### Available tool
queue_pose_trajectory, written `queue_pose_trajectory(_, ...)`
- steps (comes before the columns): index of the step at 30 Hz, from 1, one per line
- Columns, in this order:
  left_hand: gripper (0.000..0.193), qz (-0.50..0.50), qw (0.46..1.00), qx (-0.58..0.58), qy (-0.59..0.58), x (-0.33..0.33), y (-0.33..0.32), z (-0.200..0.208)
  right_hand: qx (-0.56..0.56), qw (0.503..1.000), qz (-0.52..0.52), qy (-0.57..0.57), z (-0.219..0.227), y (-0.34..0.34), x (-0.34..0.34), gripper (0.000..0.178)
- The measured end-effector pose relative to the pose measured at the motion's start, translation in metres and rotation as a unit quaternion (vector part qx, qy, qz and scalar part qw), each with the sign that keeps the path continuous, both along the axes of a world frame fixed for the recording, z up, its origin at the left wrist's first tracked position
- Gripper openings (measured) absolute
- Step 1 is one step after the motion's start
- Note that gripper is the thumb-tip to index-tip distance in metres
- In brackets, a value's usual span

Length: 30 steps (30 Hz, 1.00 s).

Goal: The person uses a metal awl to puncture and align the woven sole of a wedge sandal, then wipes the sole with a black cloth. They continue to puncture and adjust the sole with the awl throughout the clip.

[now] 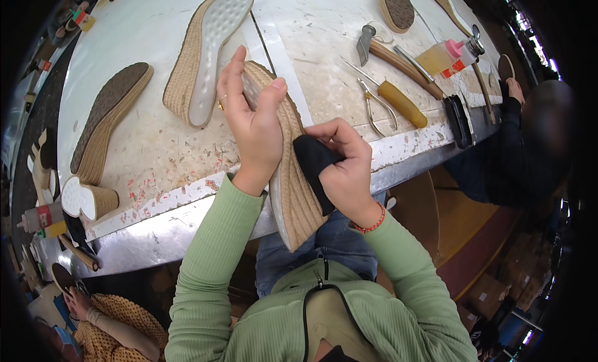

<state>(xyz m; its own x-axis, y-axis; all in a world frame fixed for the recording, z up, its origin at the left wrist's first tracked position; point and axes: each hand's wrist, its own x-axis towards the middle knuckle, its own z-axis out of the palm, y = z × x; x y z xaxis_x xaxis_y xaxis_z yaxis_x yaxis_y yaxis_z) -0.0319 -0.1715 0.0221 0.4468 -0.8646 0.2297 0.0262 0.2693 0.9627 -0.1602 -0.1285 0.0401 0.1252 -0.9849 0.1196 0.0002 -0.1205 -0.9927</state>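
Note:
A rope-covered wedge shoe sole [295, 200] stands on edge in front of me, over the table's near edge. My left hand [252, 122] holds its upper part, fingers stretched along the white inner side and thumb over the rope-covered edge. My right hand [346, 169] is closed round a black cloth [313, 159], which lies against the brown bottom side of the sole. Part of the cloth is hidden in the palm. Just beyond my left hand another wedge sole [180, 81] lies on its side, white dimpled face showing.
On the left lie a brown-bottomed wedge sole [118, 113] and a sole standing heel up [87, 199]. To the right are a hammer [398, 60], pincers [375, 106], a yellow-handled awl [402, 103], a pink-capped bottle [439, 57] and a black brush [459, 122]. Co-workers sit at both sides.

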Motion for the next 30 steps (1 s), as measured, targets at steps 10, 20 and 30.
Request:
queue_pose_trajectory(10,0.058,0.001,1.0,-0.003,-0.003,0.001,-0.007,-0.001,-0.048,0.997,-0.048,-0.04,0.01,-0.041,0.012,0.006)
queue_pose_trajectory(20,0.058,0.014,1.0,0.0,-0.022,0.001,-0.005,0.0,0.015,0.999,0.005,-0.045,0.006,-0.02,0.007,0.009)
queue_pose_trajectory(30,0.059,0.016,1.0,-0.006,-0.024,0.001,-0.006,-0.003,0.033,0.997,-0.016,-0.073,0.015,-0.03,0.017,0.016)
